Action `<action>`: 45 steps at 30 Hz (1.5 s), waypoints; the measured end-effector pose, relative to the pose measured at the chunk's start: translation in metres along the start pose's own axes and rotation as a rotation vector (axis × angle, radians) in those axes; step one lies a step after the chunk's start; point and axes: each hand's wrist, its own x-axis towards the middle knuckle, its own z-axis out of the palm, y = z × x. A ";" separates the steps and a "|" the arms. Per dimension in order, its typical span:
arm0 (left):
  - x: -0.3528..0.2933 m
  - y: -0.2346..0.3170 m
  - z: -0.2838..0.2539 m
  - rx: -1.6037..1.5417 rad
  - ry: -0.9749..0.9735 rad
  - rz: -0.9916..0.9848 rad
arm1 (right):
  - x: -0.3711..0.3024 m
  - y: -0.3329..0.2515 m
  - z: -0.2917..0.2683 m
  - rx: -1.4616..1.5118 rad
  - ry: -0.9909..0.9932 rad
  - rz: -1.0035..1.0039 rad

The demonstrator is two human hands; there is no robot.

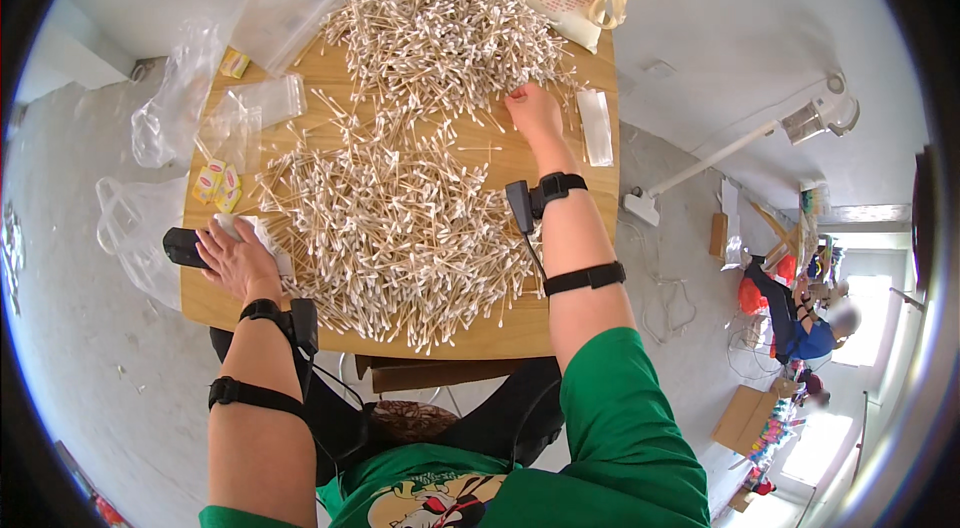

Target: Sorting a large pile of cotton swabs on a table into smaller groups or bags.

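Lying over the surface [480, 340] in two big heaps, the cotton swabs are in great number: the far heap [445, 43] is toward the far edge, and the near heap [400, 223] spreads almost to the near edge, with loose swabs between the two. The right hand [533, 111] is at the right border of the far heap, not far from the right edge, where a pale flat packet [595, 128] lies. Its fingers are curled and look narrow, but the tips are too small to see well, so I cannot tell if they close on a swab. The left hand [238, 260] rests with its fingers rather wide near the near left corner, on a white thing [268, 240] that it partly hides, just beside a dark object [183, 248]. Small yellow cards [215, 183] are near the left edge.

Each swab should be very light, with a thin, quite stiff stick, which could snap if it is bent strongly. The white ends are probably soft and easy to press flat. The smooth stick may roll between the fingers, and because the swabs cross each other in all directions, one of them can drag its neighbours. I judge the middle of the stick to be the best place to hold, with a gentle pinch, keeping away from the cotton ends.
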 end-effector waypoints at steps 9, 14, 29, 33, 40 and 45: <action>-0.001 0.003 0.000 -0.004 -0.008 0.003 | -0.001 0.011 0.008 0.066 0.029 0.030; -0.002 0.002 -0.003 -0.004 -0.002 0.015 | -0.039 0.044 -0.022 1.587 -0.555 0.051; 0.000 -0.002 0.002 -0.019 -0.009 0.018 | -0.039 -0.010 0.014 -0.198 -0.038 -0.096; 0.000 -0.001 0.000 -0.009 -0.011 0.017 | -0.048 -0.014 0.021 -0.380 0.024 -0.163; 0.001 0.000 0.001 -0.006 -0.020 0.009 | -0.046 -0.007 0.015 -0.339 -0.012 -0.113; 0.001 -0.002 0.001 -0.019 -0.027 0.014 | -0.047 -0.002 0.010 -0.227 -0.011 -0.031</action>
